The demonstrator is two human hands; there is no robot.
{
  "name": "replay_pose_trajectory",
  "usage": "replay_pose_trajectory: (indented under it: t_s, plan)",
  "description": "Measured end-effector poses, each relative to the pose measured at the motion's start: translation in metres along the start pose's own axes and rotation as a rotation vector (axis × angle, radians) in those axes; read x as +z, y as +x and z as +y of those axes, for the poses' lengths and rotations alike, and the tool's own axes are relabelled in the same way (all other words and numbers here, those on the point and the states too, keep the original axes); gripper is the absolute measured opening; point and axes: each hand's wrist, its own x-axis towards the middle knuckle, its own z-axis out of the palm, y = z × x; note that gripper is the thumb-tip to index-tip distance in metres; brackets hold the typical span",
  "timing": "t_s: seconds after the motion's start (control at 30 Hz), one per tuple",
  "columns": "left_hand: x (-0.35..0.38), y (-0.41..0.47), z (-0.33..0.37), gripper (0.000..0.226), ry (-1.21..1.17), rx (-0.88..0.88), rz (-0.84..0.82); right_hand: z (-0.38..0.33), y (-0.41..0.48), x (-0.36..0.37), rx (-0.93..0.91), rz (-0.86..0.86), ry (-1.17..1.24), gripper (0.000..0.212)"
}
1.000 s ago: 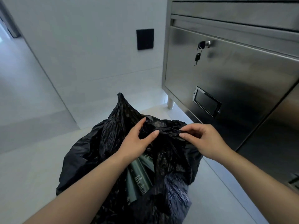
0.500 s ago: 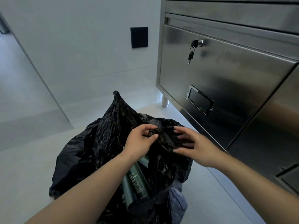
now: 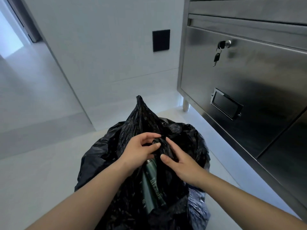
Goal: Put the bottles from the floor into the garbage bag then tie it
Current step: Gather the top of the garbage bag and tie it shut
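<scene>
A black garbage bag stands on the pale floor in front of me, one corner of its rim sticking up in a point. Two dark green bottles lie side by side inside its open mouth. My left hand pinches a bunched fold of the bag's rim between thumb and fingers. My right hand lies close against it from the right, fingers spread on the same bunched plastic, thumb beside the fold.
A stainless steel cabinet with a key in its lock and a label holder stands close on the right, on short legs. A white wall with a black switch plate is behind the bag. Pale floor lies to the left.
My hands have come together over the bag's mouth. The right hand let go of its stretched edge and moved left to the fold that the left hand holds.
</scene>
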Motion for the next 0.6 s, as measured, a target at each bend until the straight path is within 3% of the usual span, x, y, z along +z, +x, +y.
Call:
replay_pose_trajectory:
  t_s: [0.07, 0.23, 0.3, 0.43, 0.6]
  plan:
    - [-0.007, 0.001, -0.003, 0.02, -0.01, 0.02, -0.021, 0.0, 0.004, 0.007, -0.026, 0.034, -0.03, 0.086]
    - [-0.037, 0.016, -0.014, 0.012, 0.234, 0.147, 0.034, -0.002, 0.011, 0.003, -0.068, 0.224, -0.034, 0.031]
    - [-0.049, 0.029, -0.018, 0.01, 0.374, 0.216, 0.132, -0.005, 0.016, -0.003, -0.074, 0.295, -0.044, 0.034]
    - [-0.062, 0.065, -0.02, 0.01, 0.418, 0.282, 0.315, 0.0, 0.032, -0.011, -0.076, 0.415, -0.105, 0.067]
    - [-0.077, 0.113, -0.025, 0.025, 0.451, 0.34, 0.399, 0.009, 0.047, 0.002, -0.026, 0.49, -0.151, 0.07]
